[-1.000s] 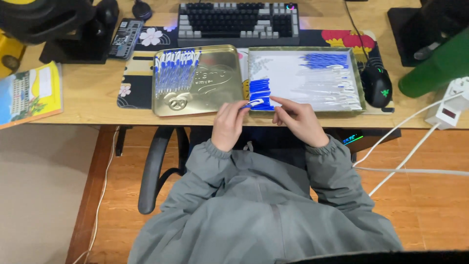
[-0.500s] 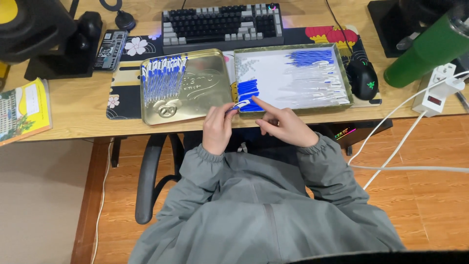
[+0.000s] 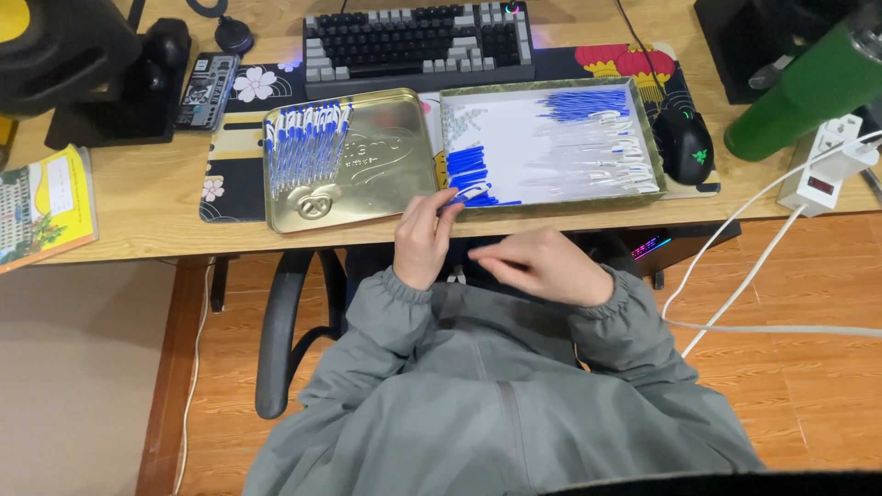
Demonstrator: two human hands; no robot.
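My left hand (image 3: pixel 424 237) is at the desk's front edge, fingers closed on a small blue and white pen part (image 3: pixel 467 195) beside the white tray (image 3: pixel 551 84). My right hand (image 3: pixel 542 264) hovers lower, over my lap, its fingers pinched together; whether it holds anything I cannot tell. The white tray carries blue caps (image 3: pixel 469 170), clear tubes (image 3: pixel 597 161) and more blue pieces (image 3: pixel 583 101) at its far side. Left of it lies a gold tin lid (image 3: pixel 386 156) with a row of assembled blue and white pens (image 3: pixel 306 147).
Behind the trays stands a black keyboard (image 3: pixel 413 41). A black mouse (image 3: pixel 684 145) sits right of the tray, a green bottle (image 3: pixel 804 92) and white power strip (image 3: pixel 822 174) farther right. A yellow book (image 3: pixel 41 207) lies at the left. A chair arm (image 3: pixel 276 340) is below.
My right hand has drawn back from the tray edge toward my lap. My left hand stays at the tray's near corner with the blue and white piece. The view shifted slightly.
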